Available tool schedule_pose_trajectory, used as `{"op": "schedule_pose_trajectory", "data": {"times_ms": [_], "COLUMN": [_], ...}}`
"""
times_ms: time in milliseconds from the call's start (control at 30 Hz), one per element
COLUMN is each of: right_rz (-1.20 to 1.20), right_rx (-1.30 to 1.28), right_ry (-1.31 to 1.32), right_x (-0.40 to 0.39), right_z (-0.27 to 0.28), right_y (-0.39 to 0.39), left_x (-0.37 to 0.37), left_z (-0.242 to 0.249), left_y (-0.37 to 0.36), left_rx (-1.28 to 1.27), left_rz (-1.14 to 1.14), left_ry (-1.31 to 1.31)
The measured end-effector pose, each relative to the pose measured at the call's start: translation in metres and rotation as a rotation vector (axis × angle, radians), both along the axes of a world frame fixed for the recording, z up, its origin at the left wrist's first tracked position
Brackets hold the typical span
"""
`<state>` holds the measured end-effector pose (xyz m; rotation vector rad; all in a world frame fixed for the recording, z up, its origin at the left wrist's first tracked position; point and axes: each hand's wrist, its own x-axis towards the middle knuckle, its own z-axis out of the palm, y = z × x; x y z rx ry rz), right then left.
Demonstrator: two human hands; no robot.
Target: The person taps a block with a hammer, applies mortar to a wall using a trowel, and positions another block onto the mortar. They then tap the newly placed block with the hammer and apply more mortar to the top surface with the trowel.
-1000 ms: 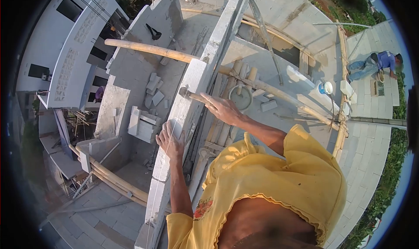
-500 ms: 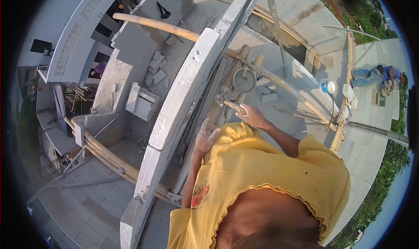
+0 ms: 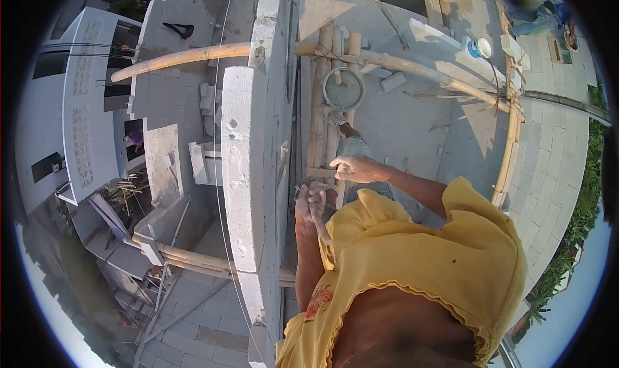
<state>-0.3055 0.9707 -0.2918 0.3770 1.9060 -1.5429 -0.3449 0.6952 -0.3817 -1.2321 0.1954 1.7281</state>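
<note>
My left hand [image 3: 309,203] is closed around a short wooden-handled tool [image 3: 320,226], beside the block wall [image 3: 242,168]. The handle slants down toward my yellow shirt; the tool's other end is mostly hidden by my fingers. To the right and a little higher, my right hand [image 3: 361,169] is apart from it with its fingers curled in. Whether anything small sits in those fingers cannot be made out. Beyond both hands a round bucket [image 3: 343,89] holds grey, wet-looking mix. My shoe [image 3: 334,115] rests on the bamboo poles [image 3: 318,103] near the bucket.
A taut string [image 3: 218,142] runs along the wall. Horizontal bamboo poles [image 3: 412,63] cross ahead and to the right. A white-and-blue pail [image 3: 479,47] stands farther off. At the upper right another person [image 3: 548,19] bends over a basin. Loose pale blocks [image 3: 205,165] lie below, left of the wall.
The wooden-handled tool has passed from my right hand to my left. My right hand has drawn slightly back, curled. The view has turned, so the wall now stands more upright.
</note>
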Motion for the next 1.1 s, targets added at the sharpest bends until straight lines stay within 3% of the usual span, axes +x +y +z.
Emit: {"op": "schedule_pose_trajectory", "data": {"times_ms": [67, 133, 233, 300, 333, 367, 400, 433, 533, 633, 733, 800, 933, 1033, 1100], "right_rz": [-0.255, -0.547, -0.373, -0.543, -0.544, -0.541, -0.612, -0.68, -0.595, -0.267, -0.052, 0.198, 0.556, 0.416, 0.318], "right_rx": [0.147, -0.062, 0.378, 0.288, 0.404, 0.521, 0.457, 0.395, 0.495, 1.077, 1.378, 1.264, 1.115, 1.266, 1.18], "right_ry": [0.027, -0.425, -0.323, -0.27, -0.3, -0.333, -0.31, -0.281, -0.353, 0.153, 0.5, 0.201, -0.231, -0.336, -0.36], "right_x": [0.009, -0.005, -0.036, -0.073, -0.09, -0.105, -0.119, -0.132, -0.159, -0.163, -0.155, -0.143, -0.111, -0.071, -0.061], "right_z": [-0.104, -0.19, -0.317, -0.384, -0.426, -0.466, -0.492, -0.508, -0.513, -0.475, -0.486, -0.502, -0.501, -0.527, -0.556], "right_y": [0.037, 0.069, 0.094, 0.108, 0.106, 0.105, 0.111, 0.114, 0.124, 0.155, 0.202, 0.229, 0.244, 0.235, 0.243], "left_x": [0.007, 0.033, 0.062, 0.095, 0.103, 0.107, 0.111, 0.116, 0.127, 0.134, 0.129, 0.115, 0.133, 0.129, 0.143], "left_z": [-0.016, -0.033, -0.028, -0.026, -0.015, -0.006, -0.001, 0.002, 0.0, -0.01, -0.017, -0.021, -0.024, -0.029, -0.033], "left_y": [-0.019, -0.045, -0.068, -0.097, -0.099, -0.097, -0.091, -0.085, -0.059, -0.038, -0.022, -0.006, -0.02, -0.014, -0.028], "left_rx": [-0.162, -0.483, -0.874, -0.909, -0.924, -0.92, -0.901, -0.882, -0.826, -0.791, -0.764, -0.758, -0.817, -0.816, -0.861], "left_rz": [-0.201, -0.449, -0.877, -0.856, -0.87, -0.963, -1.088, -1.201, -1.488, -1.65, -1.705, -1.6, -1.752, -1.804, -1.735], "left_ry": [-0.011, 0.07, 0.0, -0.111, -0.18, -0.137, -0.051, 0.037, 0.3, 0.462, 0.513, 0.481, 0.563, 0.496, 0.519]}}
